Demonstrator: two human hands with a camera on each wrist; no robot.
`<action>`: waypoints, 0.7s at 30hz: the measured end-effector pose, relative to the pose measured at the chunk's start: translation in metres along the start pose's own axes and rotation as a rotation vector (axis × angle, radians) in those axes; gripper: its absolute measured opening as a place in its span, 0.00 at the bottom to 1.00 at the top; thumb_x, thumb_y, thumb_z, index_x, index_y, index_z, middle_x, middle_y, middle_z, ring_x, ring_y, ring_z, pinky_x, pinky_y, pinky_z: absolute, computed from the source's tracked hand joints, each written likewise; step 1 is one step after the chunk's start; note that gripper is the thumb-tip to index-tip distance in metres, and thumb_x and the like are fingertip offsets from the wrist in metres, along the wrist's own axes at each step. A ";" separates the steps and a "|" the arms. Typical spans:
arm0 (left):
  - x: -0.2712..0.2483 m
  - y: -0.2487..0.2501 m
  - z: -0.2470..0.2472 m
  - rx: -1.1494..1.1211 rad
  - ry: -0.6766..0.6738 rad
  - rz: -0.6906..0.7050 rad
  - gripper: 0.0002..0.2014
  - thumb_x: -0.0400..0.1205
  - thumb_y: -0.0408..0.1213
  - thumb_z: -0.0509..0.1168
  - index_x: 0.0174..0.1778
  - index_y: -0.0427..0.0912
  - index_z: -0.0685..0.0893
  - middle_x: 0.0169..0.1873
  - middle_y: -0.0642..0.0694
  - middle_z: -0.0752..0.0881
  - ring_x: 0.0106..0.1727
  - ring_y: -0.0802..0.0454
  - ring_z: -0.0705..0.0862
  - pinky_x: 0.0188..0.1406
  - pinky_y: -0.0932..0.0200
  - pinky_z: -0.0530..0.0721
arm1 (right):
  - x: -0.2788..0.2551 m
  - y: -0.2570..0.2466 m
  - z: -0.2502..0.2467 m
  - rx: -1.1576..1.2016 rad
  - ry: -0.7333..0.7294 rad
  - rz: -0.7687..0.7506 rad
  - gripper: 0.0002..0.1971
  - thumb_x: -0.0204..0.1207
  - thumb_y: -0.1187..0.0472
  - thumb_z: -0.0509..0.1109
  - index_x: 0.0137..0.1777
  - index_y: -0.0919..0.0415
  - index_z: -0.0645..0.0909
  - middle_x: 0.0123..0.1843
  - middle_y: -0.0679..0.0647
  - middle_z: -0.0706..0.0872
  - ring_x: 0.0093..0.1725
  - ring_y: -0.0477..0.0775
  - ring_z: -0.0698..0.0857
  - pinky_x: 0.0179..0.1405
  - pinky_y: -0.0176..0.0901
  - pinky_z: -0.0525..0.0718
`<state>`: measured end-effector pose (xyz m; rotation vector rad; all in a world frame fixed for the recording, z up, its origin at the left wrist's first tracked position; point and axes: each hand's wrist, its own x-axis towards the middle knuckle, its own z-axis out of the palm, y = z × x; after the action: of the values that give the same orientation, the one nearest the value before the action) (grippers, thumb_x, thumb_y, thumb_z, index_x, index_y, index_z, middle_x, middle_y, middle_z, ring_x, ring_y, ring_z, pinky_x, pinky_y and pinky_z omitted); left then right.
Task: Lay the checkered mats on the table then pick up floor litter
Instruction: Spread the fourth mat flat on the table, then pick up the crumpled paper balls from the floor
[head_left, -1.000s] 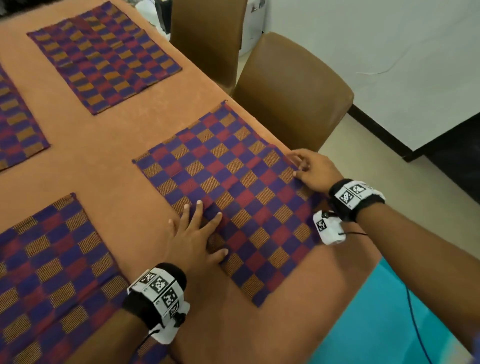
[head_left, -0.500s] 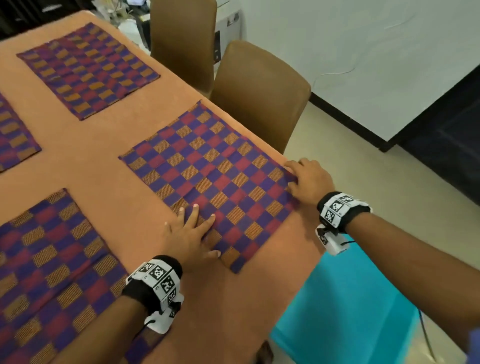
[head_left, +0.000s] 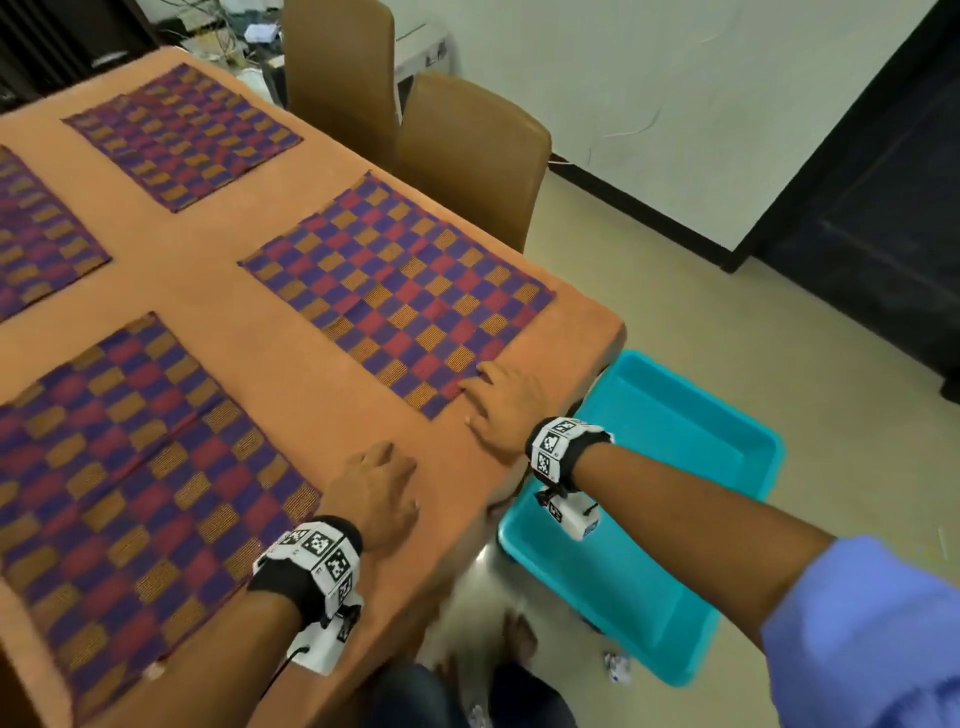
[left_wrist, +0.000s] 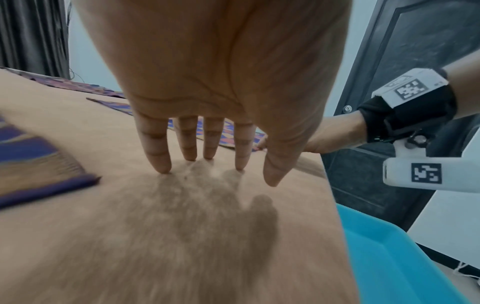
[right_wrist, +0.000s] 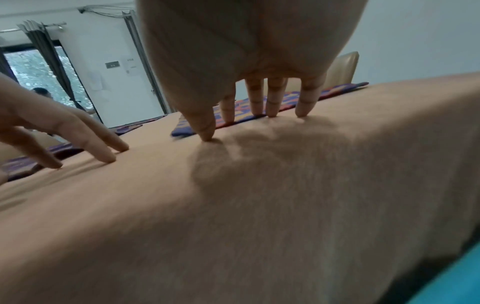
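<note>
The right hand (head_left: 506, 410) is lying flat, fingers straight, fingertips pressing the near corner of the checkered mat (head_left: 400, 291) on the table (head_left: 322, 410). The left hand (head_left: 376, 493) is resting spread on bare cloth beside that mat, holding nothing. A scrap of litter (head_left: 617, 667) is lying on the floor beside the blue tub (head_left: 670, 467).

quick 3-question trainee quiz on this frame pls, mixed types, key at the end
1. True or false: the left hand rests on a checkered mat.
2. Which does the right hand touch? A) the near corner of the mat by the table's edge B) the brown chair C) the turquoise bin
3. Fill in: a small crumpled piece of litter lies on the floor beside the ____ bin.

Key: 1 false, its fingertips are on the bare orange tablecloth; 2 A; 3 turquoise.
</note>
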<state>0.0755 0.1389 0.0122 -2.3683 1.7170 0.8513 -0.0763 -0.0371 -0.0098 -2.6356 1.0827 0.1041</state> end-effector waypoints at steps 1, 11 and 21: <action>-0.013 0.001 0.007 -0.007 0.004 0.006 0.31 0.78 0.53 0.64 0.78 0.51 0.68 0.82 0.40 0.60 0.80 0.39 0.63 0.77 0.45 0.66 | -0.011 -0.005 0.002 -0.001 0.007 0.008 0.25 0.74 0.45 0.67 0.72 0.49 0.75 0.72 0.56 0.74 0.70 0.61 0.74 0.63 0.56 0.75; -0.155 -0.017 0.091 0.017 0.075 0.086 0.29 0.79 0.50 0.64 0.76 0.48 0.70 0.80 0.43 0.66 0.76 0.39 0.67 0.71 0.44 0.73 | -0.164 -0.102 0.054 0.134 -0.045 -0.042 0.24 0.76 0.55 0.69 0.73 0.55 0.75 0.72 0.60 0.74 0.68 0.64 0.74 0.67 0.57 0.76; -0.331 -0.058 0.266 -0.119 -0.188 0.054 0.22 0.77 0.53 0.62 0.67 0.53 0.79 0.68 0.47 0.77 0.71 0.43 0.73 0.67 0.45 0.76 | -0.378 -0.170 0.185 0.302 -0.480 0.190 0.17 0.78 0.53 0.68 0.67 0.50 0.81 0.64 0.54 0.83 0.64 0.57 0.82 0.63 0.46 0.76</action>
<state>-0.0434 0.5435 -0.0645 -2.2371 1.7065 1.1737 -0.2202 0.3880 -0.0797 -2.0851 1.0722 0.5369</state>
